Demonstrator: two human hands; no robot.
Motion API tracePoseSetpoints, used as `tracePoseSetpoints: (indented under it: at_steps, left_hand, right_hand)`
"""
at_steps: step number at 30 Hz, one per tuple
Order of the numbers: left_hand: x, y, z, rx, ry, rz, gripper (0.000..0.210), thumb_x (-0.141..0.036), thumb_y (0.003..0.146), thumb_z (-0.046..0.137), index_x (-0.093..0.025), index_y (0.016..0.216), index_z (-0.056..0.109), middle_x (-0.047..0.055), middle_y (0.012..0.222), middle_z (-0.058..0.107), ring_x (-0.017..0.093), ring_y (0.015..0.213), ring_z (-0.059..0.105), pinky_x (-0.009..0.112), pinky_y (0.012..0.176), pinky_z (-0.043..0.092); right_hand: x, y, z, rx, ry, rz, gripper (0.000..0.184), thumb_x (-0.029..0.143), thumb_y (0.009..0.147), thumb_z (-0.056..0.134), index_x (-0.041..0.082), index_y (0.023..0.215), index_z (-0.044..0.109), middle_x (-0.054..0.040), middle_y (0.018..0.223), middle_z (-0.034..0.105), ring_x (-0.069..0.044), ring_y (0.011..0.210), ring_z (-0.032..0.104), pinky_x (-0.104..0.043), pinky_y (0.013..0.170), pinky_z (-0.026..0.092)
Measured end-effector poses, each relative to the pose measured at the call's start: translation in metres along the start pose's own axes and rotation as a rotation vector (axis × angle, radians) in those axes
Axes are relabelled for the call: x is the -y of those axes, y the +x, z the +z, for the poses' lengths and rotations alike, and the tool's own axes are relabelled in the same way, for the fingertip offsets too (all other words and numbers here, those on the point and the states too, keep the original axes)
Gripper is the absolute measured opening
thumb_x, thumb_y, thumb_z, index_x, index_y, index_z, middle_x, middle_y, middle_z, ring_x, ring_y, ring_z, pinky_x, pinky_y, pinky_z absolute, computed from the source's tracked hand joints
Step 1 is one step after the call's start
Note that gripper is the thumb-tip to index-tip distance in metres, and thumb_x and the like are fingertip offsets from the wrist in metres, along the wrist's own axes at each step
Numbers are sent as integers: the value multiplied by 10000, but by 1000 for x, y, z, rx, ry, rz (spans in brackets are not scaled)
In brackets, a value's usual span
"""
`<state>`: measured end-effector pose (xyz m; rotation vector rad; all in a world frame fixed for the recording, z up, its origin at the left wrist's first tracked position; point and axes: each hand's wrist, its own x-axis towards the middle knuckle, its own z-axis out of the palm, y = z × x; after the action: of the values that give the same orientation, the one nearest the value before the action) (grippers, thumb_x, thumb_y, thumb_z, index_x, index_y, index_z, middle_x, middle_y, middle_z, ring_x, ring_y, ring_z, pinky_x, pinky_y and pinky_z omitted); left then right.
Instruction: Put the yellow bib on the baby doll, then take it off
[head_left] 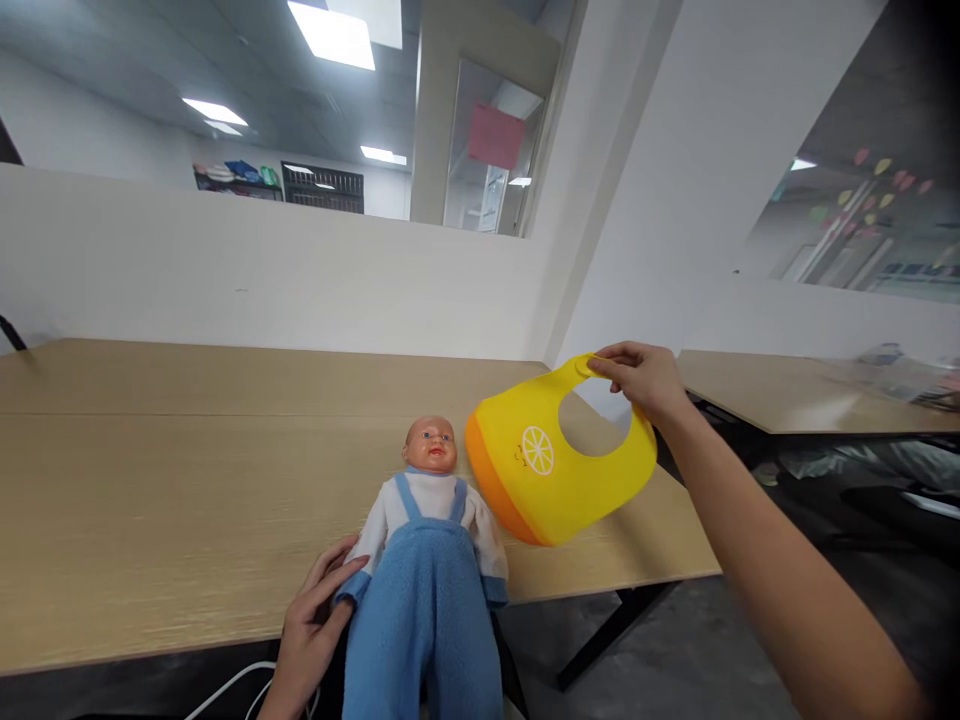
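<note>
A baby doll (424, 560) in a white top and blue dungarees leans face up at the table's front edge, its head and upper body over the tabletop. At its sleeve on the left, my left hand (319, 610) is closed around the doll's arm. Up to the right, my right hand (641, 378) pinches a yellow silicone bib (585, 490) by one end of its neck strap. The bib hangs tilted beside the doll's head, with its orange catch pocket towards the doll and a white citrus slice printed on the front.
The light wooden table (187, 500) runs along a low white wall (300, 280) with windows above. A second table (787, 390) stands on the right with plastic-wrapped items (911, 378). A white cable (232, 685) hangs below the front edge.
</note>
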<state>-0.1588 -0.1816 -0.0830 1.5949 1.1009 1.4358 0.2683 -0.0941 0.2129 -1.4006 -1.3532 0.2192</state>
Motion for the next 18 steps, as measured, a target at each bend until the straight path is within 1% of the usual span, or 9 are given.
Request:
tracePoseSetpoints:
  at_steps: [1,3,7,9,11,13,18]
  left_hand:
    - [1,0,0,-1,2,-5,288,-397,802,623,-280,1033,747,85,1292,611,276,1248,524,442,1077,384]
    - [2,1,0,0,8,-12,287,-393,799,627,-282,1034,747,85,1289,612,271,1247,525,442,1084,371]
    - [5,1,0,3,17,-22,281,-362,794,633,-287,1042,743,89,1285,610,264,1245,527,437,1087,363]
    - [7,0,0,-4,30,-28,279,-364,785,643,-292,1036,745,86,1278,616,266,1241,531,433,1082,371]
    - [8,-1,0,-11,44,-36,284,-381,776,653,-295,1030,746,80,1277,618,269,1240,533,429,1082,373]
    - [9,-1,-1,-16,54,-51,297,-407,770,657,-294,1030,745,74,1284,617,274,1247,527,432,1093,358]
    - [10,-3,-3,11,56,-99,332,-441,773,650,-288,1056,733,60,1313,609,276,1271,507,442,1124,308]
  right_hand:
    - [-20,2,1,29,15,42,329,354,562,822,119,744,681,-47,678,670,-65,471,472,-196,399,379]
    - [-65,3,5,46,19,142,314,331,550,818,115,715,660,-38,650,657,-60,459,459,-194,403,374]
    - [-156,-7,11,24,-65,369,241,249,551,793,121,693,647,-19,604,629,-60,436,439,-202,410,364]
    - [-190,-15,9,16,-100,420,197,215,549,776,121,660,643,-21,588,623,-74,440,455,-210,418,369]
    - [-213,-25,4,-9,-130,467,165,205,560,750,127,651,637,-11,547,601,-84,421,452,-221,419,364]
    - [-228,-35,-3,-43,-144,501,144,214,583,724,141,649,620,-1,524,583,-90,411,450,-228,426,361]
    - [-246,-58,-15,-109,-127,536,127,254,642,667,198,676,558,-25,565,604,-128,449,505,-253,448,372]
